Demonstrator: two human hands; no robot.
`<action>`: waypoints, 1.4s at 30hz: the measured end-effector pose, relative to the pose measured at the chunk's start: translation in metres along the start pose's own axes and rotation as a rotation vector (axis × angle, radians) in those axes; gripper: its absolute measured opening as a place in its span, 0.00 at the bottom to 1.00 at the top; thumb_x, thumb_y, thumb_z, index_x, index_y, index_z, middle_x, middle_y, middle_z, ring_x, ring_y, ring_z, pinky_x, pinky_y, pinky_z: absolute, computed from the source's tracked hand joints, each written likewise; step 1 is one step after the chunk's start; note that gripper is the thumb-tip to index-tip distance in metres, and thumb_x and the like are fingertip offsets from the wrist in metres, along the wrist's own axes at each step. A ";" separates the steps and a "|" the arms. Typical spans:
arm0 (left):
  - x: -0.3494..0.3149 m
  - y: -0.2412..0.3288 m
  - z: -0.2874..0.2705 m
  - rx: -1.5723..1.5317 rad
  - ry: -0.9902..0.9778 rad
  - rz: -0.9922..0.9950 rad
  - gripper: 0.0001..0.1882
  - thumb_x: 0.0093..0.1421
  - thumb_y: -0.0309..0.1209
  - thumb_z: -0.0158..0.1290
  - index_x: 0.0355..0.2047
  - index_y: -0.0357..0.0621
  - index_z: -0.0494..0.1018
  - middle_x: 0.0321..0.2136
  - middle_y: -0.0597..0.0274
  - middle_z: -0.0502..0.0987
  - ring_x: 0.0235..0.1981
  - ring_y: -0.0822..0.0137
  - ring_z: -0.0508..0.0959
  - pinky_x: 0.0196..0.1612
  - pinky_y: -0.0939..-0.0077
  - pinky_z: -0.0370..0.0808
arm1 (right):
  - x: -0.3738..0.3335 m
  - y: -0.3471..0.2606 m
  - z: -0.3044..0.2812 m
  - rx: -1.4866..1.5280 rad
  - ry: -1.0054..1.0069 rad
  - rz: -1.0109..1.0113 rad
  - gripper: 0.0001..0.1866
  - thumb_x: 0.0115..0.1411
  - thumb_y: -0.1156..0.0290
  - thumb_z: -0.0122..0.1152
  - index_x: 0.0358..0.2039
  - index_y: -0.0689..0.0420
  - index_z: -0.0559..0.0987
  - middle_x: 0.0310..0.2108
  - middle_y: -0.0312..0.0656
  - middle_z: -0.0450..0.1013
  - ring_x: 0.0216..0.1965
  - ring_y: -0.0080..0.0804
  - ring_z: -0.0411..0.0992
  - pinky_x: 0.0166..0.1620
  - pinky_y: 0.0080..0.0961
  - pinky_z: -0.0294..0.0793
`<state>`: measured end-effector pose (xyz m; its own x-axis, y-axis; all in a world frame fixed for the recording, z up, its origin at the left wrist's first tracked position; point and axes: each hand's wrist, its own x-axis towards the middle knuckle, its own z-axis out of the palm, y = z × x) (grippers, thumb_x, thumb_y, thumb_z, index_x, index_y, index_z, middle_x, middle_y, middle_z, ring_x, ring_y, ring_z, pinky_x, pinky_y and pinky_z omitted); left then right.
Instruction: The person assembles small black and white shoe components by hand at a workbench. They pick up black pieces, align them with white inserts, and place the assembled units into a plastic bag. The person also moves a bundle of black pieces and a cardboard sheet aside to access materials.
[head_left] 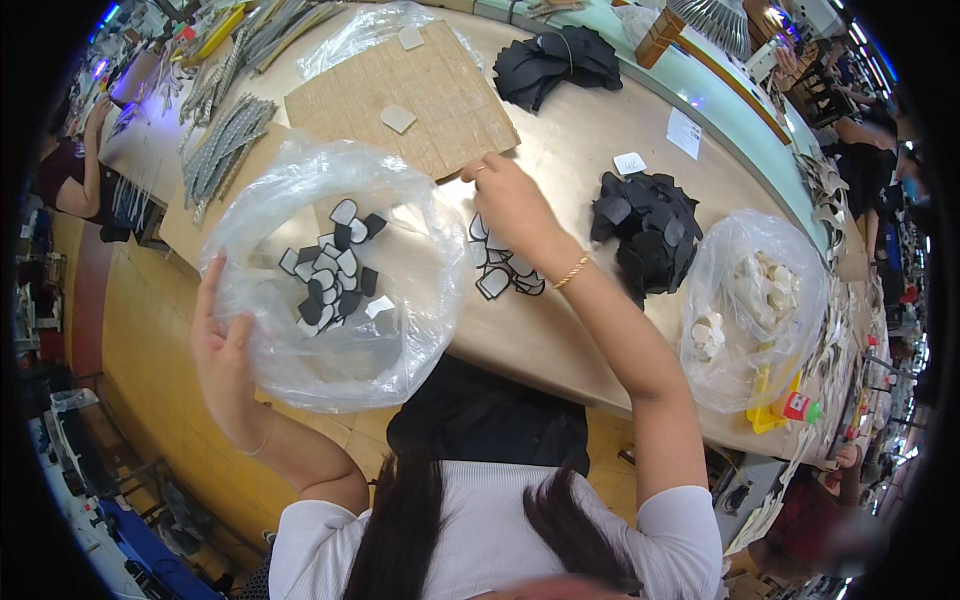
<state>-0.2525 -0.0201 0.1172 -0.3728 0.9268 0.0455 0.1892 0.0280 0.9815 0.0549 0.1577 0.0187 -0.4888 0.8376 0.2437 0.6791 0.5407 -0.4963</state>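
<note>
A clear plastic bag (420, 345) lies spread wide at the table's near edge, its rim forming a ring. Inside is a loose heap of small rounded black and grey-white pieces (325, 262). My left hand (225, 350) grips the bag's left side, index finger stretched along the outside and thumb over the plastic. My right hand (510, 205) reaches forward, its fingers drawn together at the near edge of a brown cardboard sheet (455, 95); what they pinch, if anything, is hidden. Beneath that wrist lies another pile of the same pieces (497, 280). Two pale rounded pieces (398, 120) rest on the cardboard.
Black cut pieces (648, 225) are heaped to the right, and a tied black bundle (558, 65) lies at the back. Another clear bag (757, 300) holds off-white pieces. Grey strips (225, 150) lie on the left. A green-capped bottle (800, 407) is at the right edge.
</note>
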 end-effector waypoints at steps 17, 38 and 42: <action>0.000 -0.007 0.010 -0.017 -0.034 -0.041 0.36 0.54 0.14 0.43 0.67 0.35 0.61 0.66 0.51 0.62 0.66 0.64 0.62 0.66 0.75 0.58 | -0.086 -0.015 0.009 -0.251 0.091 -0.193 0.15 0.51 0.61 0.68 0.37 0.50 0.78 0.44 0.37 0.72 0.48 0.37 0.69 0.51 0.46 0.66; -0.002 -0.015 0.033 0.236 -0.047 0.091 0.36 0.53 0.15 0.45 0.66 0.36 0.62 0.65 0.47 0.63 0.66 0.58 0.62 0.67 0.70 0.58 | 0.013 -0.089 -0.019 1.022 0.098 0.270 0.18 0.67 0.56 0.61 0.46 0.58 0.79 0.32 0.34 0.76 0.33 0.18 0.72 0.38 0.19 0.73; -0.001 -0.016 0.037 0.072 -0.024 0.002 0.37 0.53 0.13 0.44 0.67 0.36 0.61 0.64 0.49 0.63 0.67 0.58 0.61 0.68 0.70 0.56 | 0.013 -0.124 -0.002 0.702 -0.201 0.005 0.36 0.71 0.38 0.36 0.68 0.49 0.63 0.62 0.52 0.69 0.64 0.38 0.65 0.64 0.32 0.63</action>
<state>-0.2222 -0.0074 0.0943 -0.3505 0.9356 0.0424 0.2555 0.0520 0.9654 -0.0343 0.1012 0.0855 -0.6233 0.7733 0.1162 0.2031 0.3036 -0.9309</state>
